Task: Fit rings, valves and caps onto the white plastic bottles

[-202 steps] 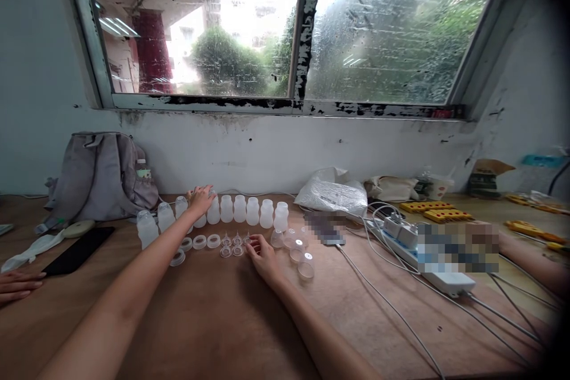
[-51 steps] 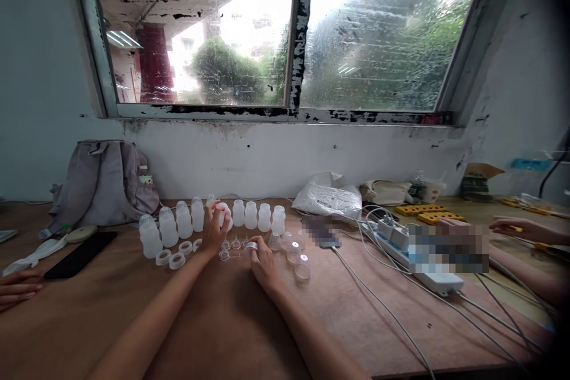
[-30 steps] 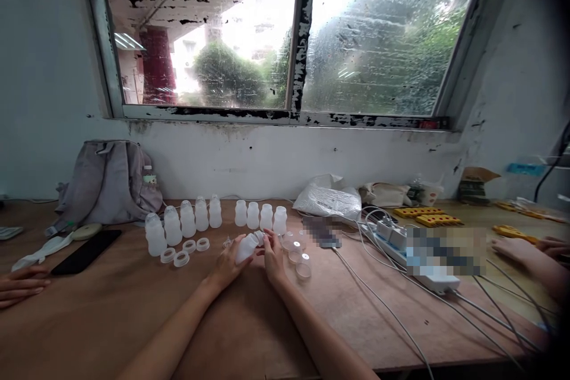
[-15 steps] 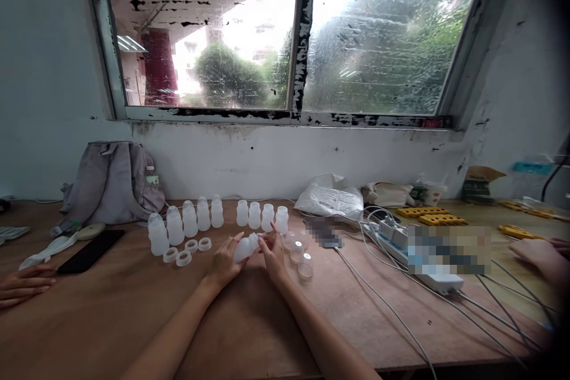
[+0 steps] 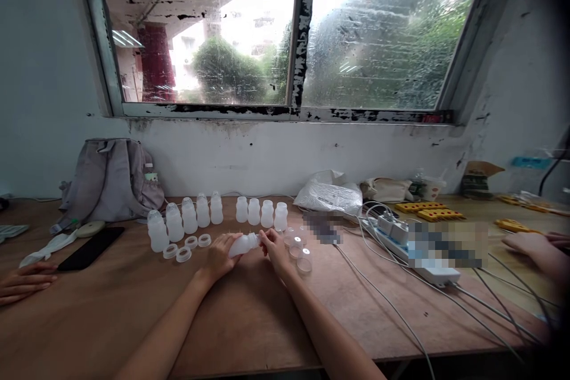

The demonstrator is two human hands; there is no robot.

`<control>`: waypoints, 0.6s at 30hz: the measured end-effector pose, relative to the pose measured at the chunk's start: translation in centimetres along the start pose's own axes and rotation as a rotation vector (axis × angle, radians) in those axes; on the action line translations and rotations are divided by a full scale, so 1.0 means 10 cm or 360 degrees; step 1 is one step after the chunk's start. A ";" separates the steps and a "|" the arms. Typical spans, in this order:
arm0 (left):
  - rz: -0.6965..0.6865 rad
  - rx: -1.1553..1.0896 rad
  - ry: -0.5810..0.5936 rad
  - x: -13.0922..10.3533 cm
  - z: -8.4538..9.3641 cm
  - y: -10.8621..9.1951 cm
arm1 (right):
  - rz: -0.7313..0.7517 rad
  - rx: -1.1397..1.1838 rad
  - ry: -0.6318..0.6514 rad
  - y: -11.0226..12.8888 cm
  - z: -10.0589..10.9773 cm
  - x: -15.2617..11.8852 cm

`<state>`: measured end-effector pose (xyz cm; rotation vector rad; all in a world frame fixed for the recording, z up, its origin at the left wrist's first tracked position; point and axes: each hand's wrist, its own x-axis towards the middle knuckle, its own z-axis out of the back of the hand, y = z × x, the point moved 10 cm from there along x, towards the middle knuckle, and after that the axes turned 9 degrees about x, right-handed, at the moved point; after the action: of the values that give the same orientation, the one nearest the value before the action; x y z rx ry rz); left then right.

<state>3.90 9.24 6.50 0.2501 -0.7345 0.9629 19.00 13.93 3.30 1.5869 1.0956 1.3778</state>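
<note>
A frosted white baby bottle [image 5: 243, 245] lies tilted almost on its side, its neck pointing right. My left hand [image 5: 222, 254] is wrapped round its body. At the bottle's mouth, the fingers of my right hand [image 5: 274, 249] are curled closed against the rim; they hide whether anything small is between them. Several capped baby bottles [image 5: 176, 223] stand upright in a slanting row at the left. Several open-necked bottles [image 5: 253, 212] stand behind my hands. White collar rings [image 5: 183, 254] lie left of my left hand. Clear domed caps [image 5: 304, 263] sit right of my right hand.
A grey backpack [image 5: 116, 184], a black phone [image 5: 91, 248] and another person's hand [image 5: 27, 282] are at the left. To the right are a silvery bag [image 5: 329, 193], a power strip [image 5: 434, 273] with trailing cables, yellow parts [image 5: 430, 209] and another person's hand [image 5: 534, 249].
The bottle has tipped flatter in my left hand. My right index finger, raised before, has curled down with the others at the bottle's mouth. The view has shifted slightly.
</note>
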 end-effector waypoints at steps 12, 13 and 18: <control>-0.0054 -0.0004 0.0043 0.01 0.03 -0.03 | -0.0098 -0.0079 0.0027 -0.05 0.00 -0.01; -0.0063 -0.0002 0.0047 0.01 0.03 -0.03 | -0.0095 -0.0093 0.0038 -0.06 -0.01 0.00; -0.0099 -0.0023 0.0050 0.00 0.03 -0.07 | -0.0053 -0.0182 -0.0004 -0.05 0.01 0.00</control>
<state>4.31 8.74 6.77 0.2433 -0.7009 0.9005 19.07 14.08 2.78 1.4819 1.0192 1.3904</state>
